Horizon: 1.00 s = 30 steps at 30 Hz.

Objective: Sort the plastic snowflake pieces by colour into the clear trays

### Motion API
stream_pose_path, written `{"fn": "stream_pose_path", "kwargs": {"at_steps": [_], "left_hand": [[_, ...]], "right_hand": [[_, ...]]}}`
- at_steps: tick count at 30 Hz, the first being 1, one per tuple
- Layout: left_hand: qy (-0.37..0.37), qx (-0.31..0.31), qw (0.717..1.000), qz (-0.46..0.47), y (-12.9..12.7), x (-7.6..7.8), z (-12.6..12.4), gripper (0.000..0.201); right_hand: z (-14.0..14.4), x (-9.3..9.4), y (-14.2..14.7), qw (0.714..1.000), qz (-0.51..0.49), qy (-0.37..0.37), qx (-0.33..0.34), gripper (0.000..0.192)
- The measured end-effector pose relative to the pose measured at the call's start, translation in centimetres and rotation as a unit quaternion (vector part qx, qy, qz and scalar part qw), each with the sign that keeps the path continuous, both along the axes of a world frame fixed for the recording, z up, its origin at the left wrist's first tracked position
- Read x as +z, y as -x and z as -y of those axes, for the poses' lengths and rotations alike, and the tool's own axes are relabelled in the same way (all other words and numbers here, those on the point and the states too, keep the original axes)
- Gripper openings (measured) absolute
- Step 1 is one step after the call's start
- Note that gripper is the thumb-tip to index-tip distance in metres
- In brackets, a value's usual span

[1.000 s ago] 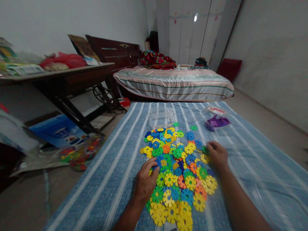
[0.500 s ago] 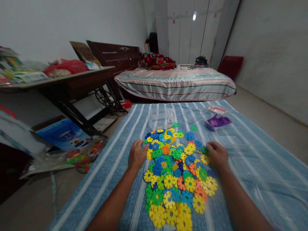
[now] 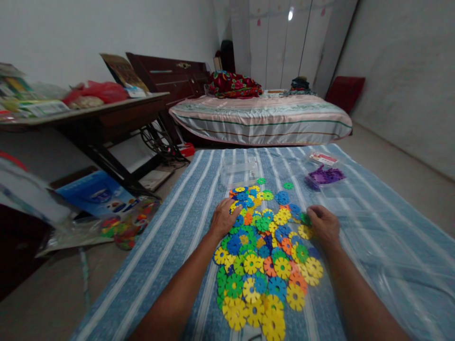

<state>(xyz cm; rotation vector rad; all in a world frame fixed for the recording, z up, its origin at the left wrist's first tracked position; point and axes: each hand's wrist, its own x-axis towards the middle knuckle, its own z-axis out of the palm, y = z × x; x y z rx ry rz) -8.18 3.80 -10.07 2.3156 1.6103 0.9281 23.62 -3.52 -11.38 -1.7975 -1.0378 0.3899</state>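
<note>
The cloth (image 3: 170,246) is blue with white stripes. In its middle lies a pile of flower discs (image 3: 265,251) in yellow, green, blue and orange. Near the far right corner sits a bag of purple pieces (image 3: 325,176). The bed (image 3: 261,118) beyond the far edge has pink, white and green stripes.

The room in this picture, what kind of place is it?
Most likely a bedroom at home. There is a bed with a wooden headboard, white wardrobe doors behind it, and a cluttered table by the wall. Toy discs lie on a blue striped cloth.
</note>
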Motion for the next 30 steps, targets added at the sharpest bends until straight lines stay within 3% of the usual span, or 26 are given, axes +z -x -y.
{"fn": "stream_pose_path", "kwargs": {"at_steps": [10, 17, 20, 26, 30], "left_hand": [[-0.002, -0.063, 0.998, 0.025, -4.4, -0.4, 2.5, 0.035], [0.016, -0.125, 0.991, 0.038, -6.8, 1.2, 4.1, 0.039], [0.003, -0.088, 0.995, 0.039, -5.0, 1.9, 3.6, 0.039], [0.016, 0.114, 0.991, -0.074, 0.8, 0.7, 3.9, 0.049], [0.024, 0.100, 0.992, -0.069, 0.8, -0.8, 5.6, 0.047]], "right_hand": [[-0.1, -0.2, -0.1, 1.000, -0.004, -0.001, 0.004, 0.036], [-0.3, -0.2, 0.0, 1.000, 0.010, -0.005, 0.000, 0.035], [-0.2, -0.1, 0.0, 1.000, 0.006, -0.007, -0.001, 0.033], [-0.3, -0.2, 0.0, 1.000, -0.003, 0.009, 0.010, 0.033], [-0.3, -0.1, 0.0, 1.000, -0.006, 0.018, 0.005, 0.035]]}}
